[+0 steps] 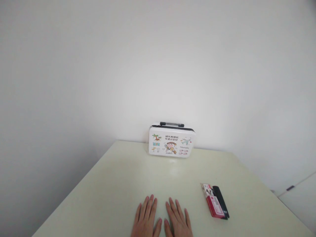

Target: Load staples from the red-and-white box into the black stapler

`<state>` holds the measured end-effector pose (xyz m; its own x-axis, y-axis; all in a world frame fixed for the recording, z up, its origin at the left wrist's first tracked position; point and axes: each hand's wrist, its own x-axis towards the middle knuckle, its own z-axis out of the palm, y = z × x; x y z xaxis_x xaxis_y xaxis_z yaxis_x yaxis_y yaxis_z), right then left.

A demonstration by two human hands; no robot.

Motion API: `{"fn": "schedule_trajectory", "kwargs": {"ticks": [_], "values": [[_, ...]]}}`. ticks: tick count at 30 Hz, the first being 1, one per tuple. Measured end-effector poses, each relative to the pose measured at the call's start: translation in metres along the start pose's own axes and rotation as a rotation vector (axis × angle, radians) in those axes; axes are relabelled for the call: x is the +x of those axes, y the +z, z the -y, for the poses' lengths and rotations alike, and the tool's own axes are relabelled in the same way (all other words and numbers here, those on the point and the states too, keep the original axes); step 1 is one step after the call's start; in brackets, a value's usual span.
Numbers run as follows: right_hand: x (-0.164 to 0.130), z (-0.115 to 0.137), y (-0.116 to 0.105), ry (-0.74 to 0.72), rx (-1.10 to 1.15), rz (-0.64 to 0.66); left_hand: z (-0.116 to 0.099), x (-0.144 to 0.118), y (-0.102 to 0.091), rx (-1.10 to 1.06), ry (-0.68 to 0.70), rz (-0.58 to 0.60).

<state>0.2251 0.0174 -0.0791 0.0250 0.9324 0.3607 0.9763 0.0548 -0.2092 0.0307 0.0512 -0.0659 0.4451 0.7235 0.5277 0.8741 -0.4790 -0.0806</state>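
Observation:
My left hand [145, 219] lies flat, palm down, near the front of the pale table [103, 191], fingers stretched forward and holding nothing. Beside it, a small gap away, my right hand [178, 220] rests the same way, its fingers slightly spread. To the right of that hand is a red and white small box [215, 205] with a clear plastic part at its far end. A black stapler-like object [221, 199] lies against its right side; its exact kind is unclear. Neither hand touches them.
At the back of the table a white carry case [172, 143] with cartoon prints and a black handle [172, 124] stands upright by the white wall [158, 65]. A white panel with a dark handle [290, 188] is beyond the right edge.

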Motion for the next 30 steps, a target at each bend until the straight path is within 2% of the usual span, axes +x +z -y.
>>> {"fn": "schedule_trajectory", "kwargs": {"ticks": [5,9,12,14,15,17,19,21,23,25,27,30], "values": [[0.001,0.004,-0.005,0.031,0.044,-0.001,-0.001,-0.001,-0.001,-0.015,-0.005,0.005],[0.006,-0.003,-0.015,-0.026,0.163,0.131,-0.001,0.000,-0.001,-0.047,-0.008,0.016],[0.016,-0.007,-0.041,-0.023,0.368,0.225,0.000,0.000,-0.002,-0.053,-0.009,0.038],[0.029,-0.017,-0.071,0.015,0.545,0.208,0.000,0.000,-0.002,-0.074,-0.019,0.061],[0.038,-0.027,-0.089,0.047,0.616,0.170,0.000,-0.001,-0.003,-0.089,-0.028,0.074],[0.057,-0.058,-0.125,0.145,0.620,0.036,-0.001,-0.001,-0.003,-0.121,-0.047,0.100],[0.074,-0.103,-0.153,0.253,0.627,-0.053,-0.002,-0.002,-0.003,-0.159,-0.064,0.122],[0.084,-0.153,-0.167,0.435,0.643,-0.126,-0.003,-0.001,-0.003,-0.193,-0.082,0.144],[0.084,-0.195,-0.164,0.562,0.703,-0.114,-0.003,-0.001,-0.003,-0.212,-0.092,0.166],[0.076,-0.223,-0.152,0.620,0.830,-0.049,-0.003,0.000,-0.004,-0.224,-0.096,0.188],[0.066,-0.232,-0.136,0.639,0.963,0.000,-0.003,0.001,-0.007,-0.241,-0.104,0.206],[0.056,-0.219,-0.120,0.614,1.105,0.014,-0.004,0.002,-0.012,-0.271,-0.124,0.226]]}}
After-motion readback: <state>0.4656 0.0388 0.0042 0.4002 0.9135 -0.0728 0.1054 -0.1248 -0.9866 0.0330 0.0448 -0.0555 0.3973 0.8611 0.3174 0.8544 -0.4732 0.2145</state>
